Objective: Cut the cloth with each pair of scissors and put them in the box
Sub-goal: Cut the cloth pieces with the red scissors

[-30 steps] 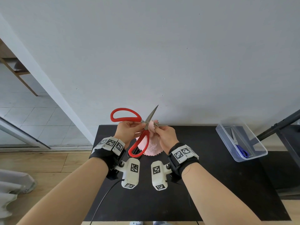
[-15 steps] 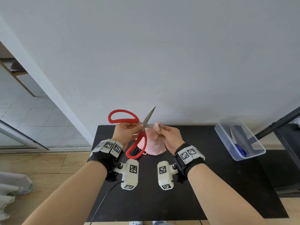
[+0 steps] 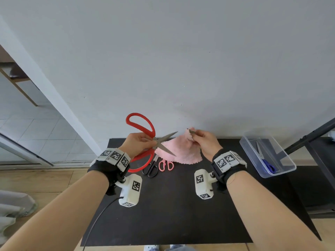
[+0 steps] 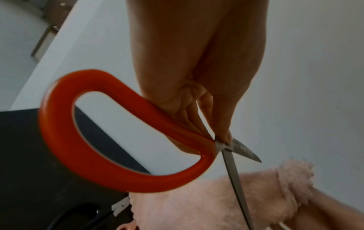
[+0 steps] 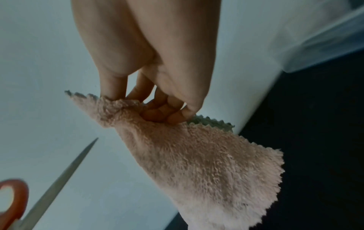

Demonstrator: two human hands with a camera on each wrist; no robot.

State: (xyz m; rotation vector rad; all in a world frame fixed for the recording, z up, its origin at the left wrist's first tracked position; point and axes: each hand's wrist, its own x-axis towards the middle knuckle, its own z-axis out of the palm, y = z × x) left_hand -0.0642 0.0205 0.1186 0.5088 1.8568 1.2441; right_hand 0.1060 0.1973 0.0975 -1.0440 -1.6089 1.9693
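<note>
My left hand (image 3: 140,144) grips the big red-handled scissors (image 3: 141,127) near the pivot, above the black table's far edge; the blades stand spread apart (image 4: 232,163). My right hand (image 3: 203,140) pinches the top edge of the pink fluffy cloth (image 3: 181,151) and holds it up, its lower part draped on the table (image 5: 206,163). The blades are left of the cloth's raised edge, one lying across its left side. A clear plastic box (image 3: 268,156) at the right holds blue-handled scissors (image 3: 266,162).
Black-handled scissors (image 3: 151,168) and small pink-handled scissors (image 3: 165,164) lie on the black table (image 3: 172,214) under the cloth's near edge. A grey wall stands right behind the table. A dark stand (image 3: 311,136) rises at the far right.
My hands have drawn apart: the right hand moved right with the cloth's edge, away from the blades. The scissors tilted, their upper handle loop now higher.
</note>
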